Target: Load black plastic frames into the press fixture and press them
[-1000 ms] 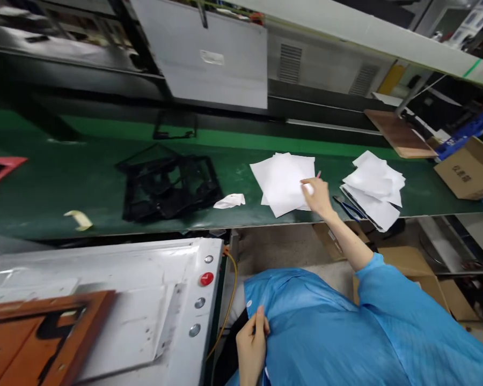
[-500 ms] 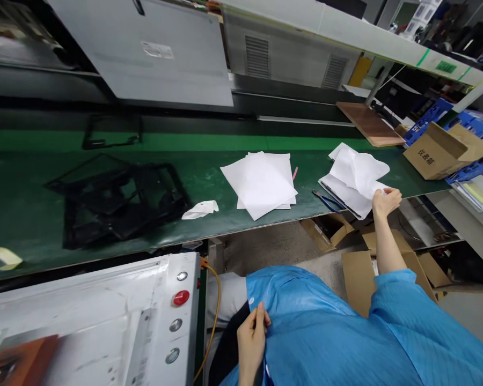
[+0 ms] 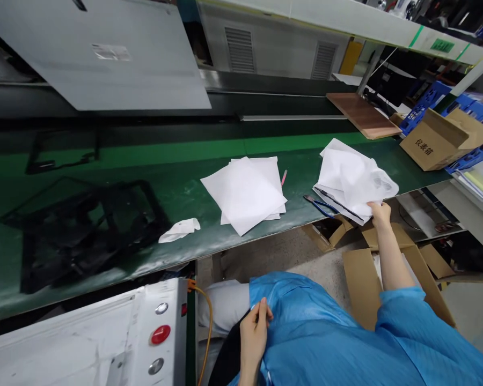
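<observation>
- Landmark: pliers (image 3: 312, 200), blue-handled, on the green bench (image 3: 298, 161), near its front edge.
- Paper pile (image 3: 346, 171), just right of the pliers: loose white sheets, overlapping askew.
- Right hand (image 3: 379, 212), right of the pliers: thumb and fingers closed on the pile's near edge; number of sheets gripped, unclear.
- Left hand (image 3: 254, 332), nearer the wearer than the pliers: fingers curled, thumb against them; contents, if any, cannot be told.
- Paper stack (image 3: 249, 193), left of the pliers: fanned, no hand on it.
- Progress, as judged: grip taken; no sheet yet clear of the pile.
- Obscured: dark thin item (image 3: 340, 205) beside the pliers, partly under paper; black framework (image 3: 84, 244), far left of the pliers, blurred.
</observation>
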A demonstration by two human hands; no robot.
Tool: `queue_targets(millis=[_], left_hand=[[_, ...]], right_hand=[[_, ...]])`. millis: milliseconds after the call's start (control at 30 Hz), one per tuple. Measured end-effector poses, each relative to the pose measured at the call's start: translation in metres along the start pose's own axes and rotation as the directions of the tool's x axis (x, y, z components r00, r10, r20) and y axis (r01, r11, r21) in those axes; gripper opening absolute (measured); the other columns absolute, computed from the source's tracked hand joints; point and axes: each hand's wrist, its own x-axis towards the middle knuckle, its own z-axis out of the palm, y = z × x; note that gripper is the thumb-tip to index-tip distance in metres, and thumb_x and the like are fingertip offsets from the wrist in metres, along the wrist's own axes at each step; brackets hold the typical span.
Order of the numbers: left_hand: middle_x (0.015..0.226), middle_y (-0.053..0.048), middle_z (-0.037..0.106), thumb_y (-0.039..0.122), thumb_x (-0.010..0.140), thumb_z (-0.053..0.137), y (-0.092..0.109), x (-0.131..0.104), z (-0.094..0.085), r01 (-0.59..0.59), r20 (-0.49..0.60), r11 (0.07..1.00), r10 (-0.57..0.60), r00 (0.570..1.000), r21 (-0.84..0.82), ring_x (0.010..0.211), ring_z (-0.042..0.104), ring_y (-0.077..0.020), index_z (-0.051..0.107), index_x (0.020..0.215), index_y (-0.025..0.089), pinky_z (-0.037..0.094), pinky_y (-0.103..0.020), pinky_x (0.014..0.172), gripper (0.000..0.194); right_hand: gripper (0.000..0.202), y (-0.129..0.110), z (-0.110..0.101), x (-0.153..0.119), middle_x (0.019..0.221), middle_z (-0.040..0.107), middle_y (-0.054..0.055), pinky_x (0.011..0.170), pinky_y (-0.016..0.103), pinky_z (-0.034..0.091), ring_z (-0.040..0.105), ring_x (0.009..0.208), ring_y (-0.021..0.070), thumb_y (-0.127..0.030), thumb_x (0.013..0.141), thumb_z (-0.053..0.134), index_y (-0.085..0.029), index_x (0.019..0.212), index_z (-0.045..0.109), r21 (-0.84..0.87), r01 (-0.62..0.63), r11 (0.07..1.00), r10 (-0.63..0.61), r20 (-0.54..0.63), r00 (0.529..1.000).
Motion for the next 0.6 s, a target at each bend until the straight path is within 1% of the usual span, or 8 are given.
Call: queue_targets(millis=[100, 200, 300, 333, 400, 433, 500, 600], left_hand=[[0.057, -0.004, 0.057, 0.108, 0.091, 0.041, 0.031, 0.022, 0.015, -0.081, 0.110, 0.996, 0.078, 0.991, 0.024, 0.057, 0.056, -0.0202, 0.060, 0.063, 0.023, 0.046, -0.033, 0.061, 0.092], [0.072, -0.008, 0.071, 0.097, 0.099, 0.049, 0.073, 0.047, 0.041, -0.197, 0.267, 0.980, 0.187, 0.945, 0.013, 0.071, 0.066, -0.0228, 0.068, 0.071, 0.022, 0.053, -0.034, 0.074, 0.083], [0.118, -0.013, 0.085, 0.086, 0.103, 0.060, 0.120, 0.074, 0.074, -0.234, 0.388, 0.968, 0.251, 0.887, -0.092, 0.106, 0.078, -0.0277, 0.082, 0.115, 0.023, 0.061, -0.037, 0.096, 0.068], [0.133, -0.016, 0.083, 0.085, 0.102, 0.064, 0.135, 0.084, 0.086, -0.191, 0.430, 0.963, 0.257, 0.866, -0.191, 0.115, 0.078, -0.0294, 0.077, 0.134, 0.023, 0.062, -0.040, 0.101, 0.071], [0.147, -0.020, 0.077, 0.089, 0.095, 0.071, 0.161, 0.102, 0.108, -0.077, 0.468, 0.922, 0.263, 0.844, -0.379, 0.124, 0.078, -0.0336, 0.066, 0.151, 0.021, 0.066, -0.045, 0.101, 0.088], [0.151, -0.021, 0.075, 0.088, 0.092, 0.076, 0.171, 0.109, 0.118, -0.041, 0.460, 0.895, 0.267, 0.847, -0.444, 0.129, 0.077, -0.0356, 0.065, 0.152, 0.020, 0.066, -0.047, 0.105, 0.091], [0.150, -0.021, 0.076, 0.084, 0.089, 0.085, 0.185, 0.120, 0.130, -0.044, 0.353, 0.857, 0.257, 0.900, -0.514, 0.138, 0.074, -0.0380, 0.070, 0.144, 0.017, 0.062, -0.050, 0.116, 0.087], [0.139, -0.019, 0.081, 0.081, 0.084, 0.090, 0.188, 0.127, 0.128, -0.134, 0.098, 0.860, 0.208, 0.973, -0.492, 0.139, 0.073, -0.0393, 0.077, 0.130, 0.015, 0.056, -0.050, 0.124, 0.081]], right_hand=[[0.027, -0.006, 0.011, -0.011, 0.089, 0.075, 0.002, 0.074, 0.027, 0.067, 0.075, 0.088, 0.0202, -0.018, 0.063, 0.078, -0.019, 0.089, 0.067, 0.179, -0.095, 0.979, 0.095, 0.008, 0.995], [0.025, -0.008, 0.024, -0.035, 0.090, 0.076, 0.001, 0.074, 0.028, 0.068, 0.075, 0.085, 0.0181, -0.019, 0.065, 0.073, -0.020, 0.089, 0.067, 0.325, -0.156, 0.933, 0.159, 0.018, 0.987], [0.023, -0.005, 0.031, -0.075, 0.089, 0.076, -0.001, 0.073, 0.027, 0.068, 0.074, 0.083, 0.0174, -0.024, 0.066, 0.071, -0.021, 0.088, 0.065, 0.418, -0.190, 0.888, 0.200, 0.020, 0.980], [0.023, -0.004, 0.032, -0.093, 0.089, 0.076, -0.001, 0.073, 0.027, 0.068, 0.074, 0.084, 0.0177, -0.026, 0.066, 0.072, -0.022, 0.088, 0.066, 0.436, -0.199, 0.878, 0.208, 0.026, 0.978], [0.028, 0.002, 0.031, -0.131, 0.093, 0.079, 0.000, 0.074, 0.029, 0.068, 0.076, 0.087, 0.0200, -0.030, 0.066, 0.076, -0.021, 0.091, 0.070, 0.457, -0.221, 0.862, 0.223, 0.050, 0.973], [0.032, 0.005, 0.031, -0.150, 0.097, 0.081, 0.001, 0.076, 0.031, 0.069, 0.077, 0.089, 0.0217, -0.031, 0.065, 0.079, -0.021, 0.095, 0.072, 0.459, -0.238, 0.856, 0.230, 0.074, 0.970], [0.041, 0.015, 0.029, -0.183, 0.107, 0.084, 0.004, 0.084, 0.036, 0.070, 0.080, 0.098, 0.0257, -0.033, 0.066, 0.085, -0.021, 0.104, 0.076, 0.450, -0.275, 0.850, 0.230, 0.154, 0.961], [0.048, 0.028, 0.025, -0.201, 0.123, 0.084, 0.005, 0.106, 0.043, 0.067, 0.078, 0.121, 0.0300, -0.046, 0.075, 0.085, -0.025, 0.117, 0.077, 0.410, -0.235, 0.881, 0.116, 0.294, 0.949]])
